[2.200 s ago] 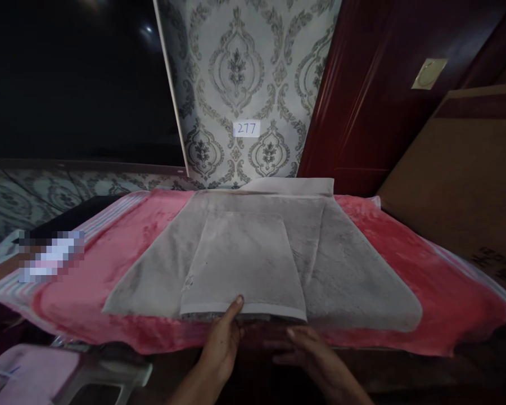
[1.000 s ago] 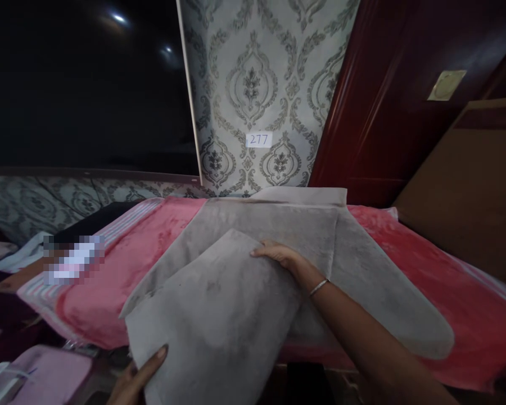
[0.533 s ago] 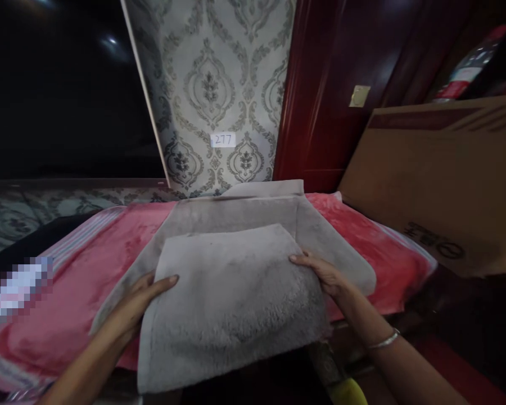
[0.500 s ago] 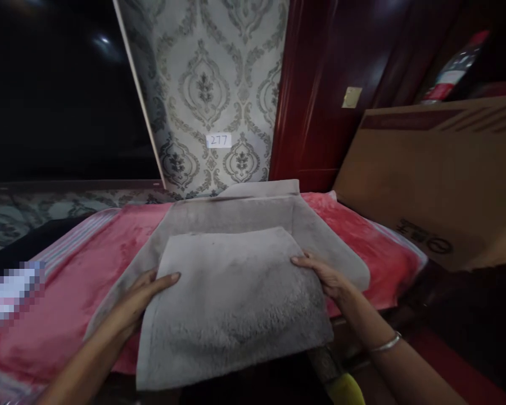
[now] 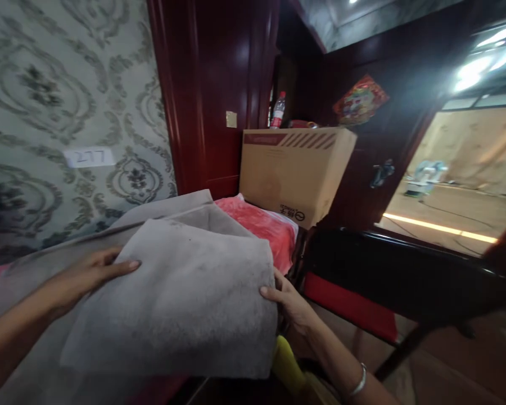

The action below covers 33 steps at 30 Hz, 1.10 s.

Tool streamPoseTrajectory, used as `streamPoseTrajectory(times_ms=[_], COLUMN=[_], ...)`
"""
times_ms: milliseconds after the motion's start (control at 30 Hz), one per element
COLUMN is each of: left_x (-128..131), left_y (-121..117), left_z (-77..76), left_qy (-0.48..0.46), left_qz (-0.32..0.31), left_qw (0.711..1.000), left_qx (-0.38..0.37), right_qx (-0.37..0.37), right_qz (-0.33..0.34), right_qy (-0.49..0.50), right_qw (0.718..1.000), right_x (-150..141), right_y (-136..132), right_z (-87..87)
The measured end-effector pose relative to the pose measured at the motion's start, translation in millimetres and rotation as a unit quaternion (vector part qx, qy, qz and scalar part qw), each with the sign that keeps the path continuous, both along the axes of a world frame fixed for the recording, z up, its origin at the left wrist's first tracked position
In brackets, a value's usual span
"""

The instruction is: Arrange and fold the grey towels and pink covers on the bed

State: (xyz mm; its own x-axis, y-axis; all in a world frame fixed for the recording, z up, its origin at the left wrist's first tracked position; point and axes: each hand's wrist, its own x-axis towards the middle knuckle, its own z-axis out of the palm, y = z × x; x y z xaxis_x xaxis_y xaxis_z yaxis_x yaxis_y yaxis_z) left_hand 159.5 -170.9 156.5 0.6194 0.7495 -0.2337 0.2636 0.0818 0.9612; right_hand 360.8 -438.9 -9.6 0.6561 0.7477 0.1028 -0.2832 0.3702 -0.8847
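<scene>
Rightward, your view has swung since a moment ago, carrying the held gray plush cloth [image 5: 181,304] towards the red blanket [image 5: 257,219]. It hangs between your hands: the left grip [image 5: 105,270] is closed on one side edge, thumb on top, and the right grip [image 5: 278,289] pinches the opposite edge. Expect it to be light, soft and limp, unlikely to slip or break, though its lower part may sag or fold under. Side edges near the upper corners look the best hold. Count one held cloth, one wide gray cover [image 5: 21,281] beneath and beside your left grip, and one red blanket beyond your right grip. Farther past that grip are one cardboard box [image 5: 287,174], one plastic bottle [image 5: 278,112] above it, and one red-seated chair [image 5: 349,304] to its right.
</scene>
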Motion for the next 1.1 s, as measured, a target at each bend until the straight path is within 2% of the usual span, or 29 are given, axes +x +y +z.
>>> streamPoseTrajectory(times_ms=[67,167,233,300,400,500,600,667,700,733,800,833,900,1000,1100], left_x=[30,87,133,180,248,309,360,388,401,412,428,433,437,429,418], left_y=[3,11,9,-5,-47,-107,-174,-220,-242,-264,-301,-316,-337,-341,-327], left_z=[17.7,38.9,54.5,72.3,98.8,119.3,131.6,134.0,132.9,129.7,116.3,105.7,76.7,20.9,-31.2], left_qy=[0.02,0.038,0.029,-0.001,-0.06,-0.105,-0.146,-0.175,-0.185,-0.193,-0.207,-0.224,-0.235,-0.213,-0.223], left_qz=[-0.084,-0.203,-0.285,-0.358,-0.437,-0.492,-0.538,-0.553,-0.552,-0.538,-0.477,-0.436,-0.398,-0.457,-0.502], left_qw=[0.991,0.949,0.905,0.849,0.748,0.653,0.57,0.53,0.518,0.519,0.545,0.559,0.561,0.535,0.508], left_qx=[0.098,0.24,0.315,0.388,0.496,0.567,0.604,0.618,0.627,0.636,0.658,0.669,0.687,0.679,0.664], right_qx=[0.027,0.06,0.068,0.069,0.067,0.076,0.096,0.1,0.101,0.105,0.115,0.12,0.128,0.14,0.149], right_qz=[-0.037,-0.129,-0.213,-0.295,-0.373,-0.422,-0.486,-0.521,-0.534,-0.549,-0.586,-0.603,-0.621,-0.612,-0.604], right_qy=[0.009,0.008,-0.003,-0.001,0.041,0.095,0.121,0.124,0.123,0.121,0.122,0.128,0.139,0.142,0.177], right_qw=[0.999,0.99,0.975,0.953,0.924,0.899,0.86,0.839,0.831,0.821,0.792,0.778,0.76,0.765,0.763], right_x=[1,3,4,3,-2,-4,3,12,18,24,37,42,53,62,67], right_y=[-15,-42,-59,-75,-91,-105,-125,-141,-149,-156,-167,-170,-175,-178,-178], right_z=[-0.2,-5.6,-13.0,-21.4,-31.9,-40.4,-48.6,-52.0,-52.5,-52.1,-50.1,-49.1,-49.1,-54.9,-62.7])
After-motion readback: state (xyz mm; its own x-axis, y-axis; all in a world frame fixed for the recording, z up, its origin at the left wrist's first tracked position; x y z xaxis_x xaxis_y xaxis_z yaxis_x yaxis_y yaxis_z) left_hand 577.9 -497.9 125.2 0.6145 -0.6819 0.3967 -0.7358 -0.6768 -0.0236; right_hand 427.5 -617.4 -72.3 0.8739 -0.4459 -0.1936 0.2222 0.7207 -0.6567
